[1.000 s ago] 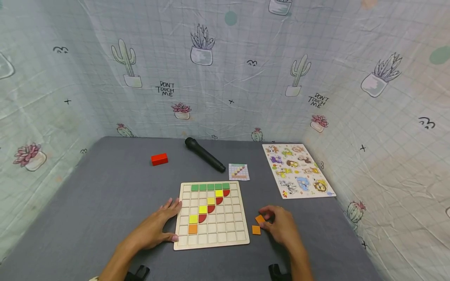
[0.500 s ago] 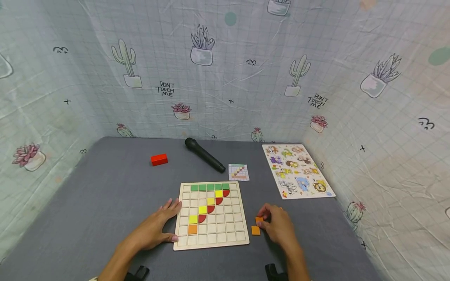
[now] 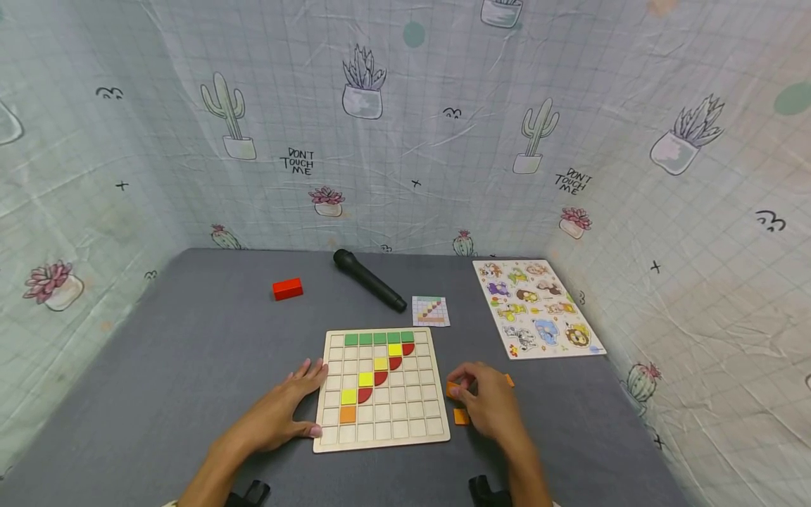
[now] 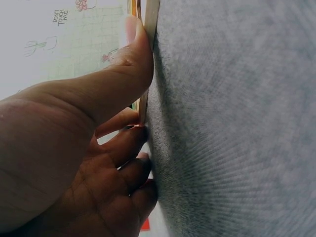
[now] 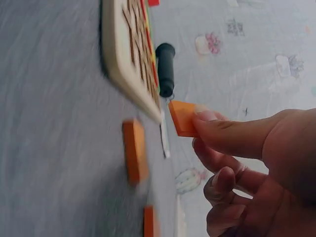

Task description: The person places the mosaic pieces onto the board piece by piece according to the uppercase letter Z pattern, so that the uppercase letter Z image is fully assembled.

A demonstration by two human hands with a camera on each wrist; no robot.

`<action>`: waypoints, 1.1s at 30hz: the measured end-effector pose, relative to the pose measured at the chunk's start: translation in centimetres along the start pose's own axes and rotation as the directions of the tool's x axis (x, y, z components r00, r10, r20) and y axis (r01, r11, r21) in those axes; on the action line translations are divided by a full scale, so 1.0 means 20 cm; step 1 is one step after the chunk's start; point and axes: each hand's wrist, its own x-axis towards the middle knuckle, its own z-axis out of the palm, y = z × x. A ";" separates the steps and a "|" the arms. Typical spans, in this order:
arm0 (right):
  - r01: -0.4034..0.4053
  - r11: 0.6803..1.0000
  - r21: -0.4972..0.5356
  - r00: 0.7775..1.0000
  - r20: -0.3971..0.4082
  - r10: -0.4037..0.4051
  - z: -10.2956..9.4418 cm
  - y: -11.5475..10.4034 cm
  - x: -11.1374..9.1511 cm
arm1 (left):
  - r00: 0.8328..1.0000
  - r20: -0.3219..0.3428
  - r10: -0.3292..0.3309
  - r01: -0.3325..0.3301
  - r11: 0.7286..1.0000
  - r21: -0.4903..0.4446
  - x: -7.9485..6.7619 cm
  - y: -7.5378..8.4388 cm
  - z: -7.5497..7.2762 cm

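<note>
A wooden grid board (image 3: 405, 408) lies on the table, with a row of green squares (image 3: 379, 338) at its top. Below them run a diagonal of yellow squares (image 3: 365, 379), red quarter-round pieces (image 3: 380, 379) and one orange square (image 3: 348, 415). My left hand (image 3: 285, 405) rests along the board's left edge, thumb and fingertips touching it. Between thumb and finger my right hand (image 3: 491, 401) pinches an orange square tile (image 5: 183, 118), raised just right of the board. Another orange tile (image 3: 461, 417) lies under that hand, and a further orange tile (image 3: 510, 380) shows partly behind it.
A small pattern card (image 3: 431, 311) and a black microphone (image 3: 370, 280) lie beyond the board. The red block (image 3: 288, 289) sits at the back left. On the right is an animal picture board (image 3: 538, 310). Printed cloth walls surround the table.
My right hand has lifted an orange tile from the table and moved left towards the board, uncovering another orange tile behind it. My left hand has stayed in place.
</note>
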 end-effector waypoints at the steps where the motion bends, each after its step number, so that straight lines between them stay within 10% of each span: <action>1: 0.010 1.000 0.008 1.000 0.013 -0.010 0.01 -0.01 0.00 | 1.000 0.001 0.000 0.000 1.000 0.000 0.00 0.00 0.00; 21: 0.102 0.985 0.141 0.967 0.220 -0.132 0.31 -0.36 0.00 | 0.999 -0.007 0.034 -0.034 0.999 0.004 0.00 -0.01 -0.01; 33: 0.092 0.995 -0.033 0.986 0.144 -0.086 0.45 -0.46 -0.01 | 0.999 -0.018 0.048 -0.049 0.999 -0.002 0.00 -0.02 0.00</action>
